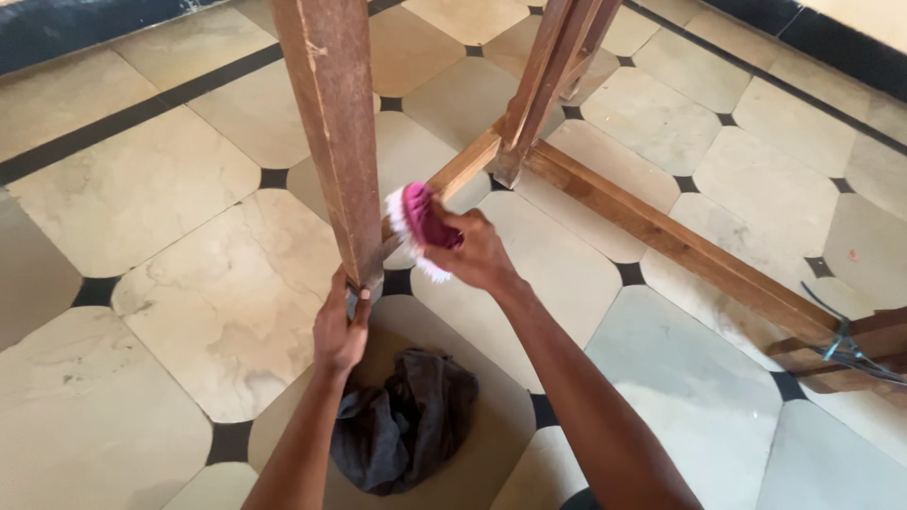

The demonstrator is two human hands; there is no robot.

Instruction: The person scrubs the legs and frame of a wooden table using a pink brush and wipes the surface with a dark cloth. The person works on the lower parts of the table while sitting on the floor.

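A wooden furniture leg [333,123] stands upright in the middle of the view, joined low down to a rail [463,168]. My left hand [340,326] grips the foot of that leg near the floor. My right hand [477,250] is shut on a pink scrubbing brush [420,222] with white bristles, pressed against the right side of the leg where the rail meets it. A crumpled dark grey cloth [406,425] lies on the floor tiles between my forearms, untouched.
The floor is large beige tiles [142,189] with small black inserts. A second long wooden rail [680,246] runs toward the right, ending at a joint bound with blue-grey wire [846,345]. More legs [553,66] stand behind. Dark skirting lines the far edges.
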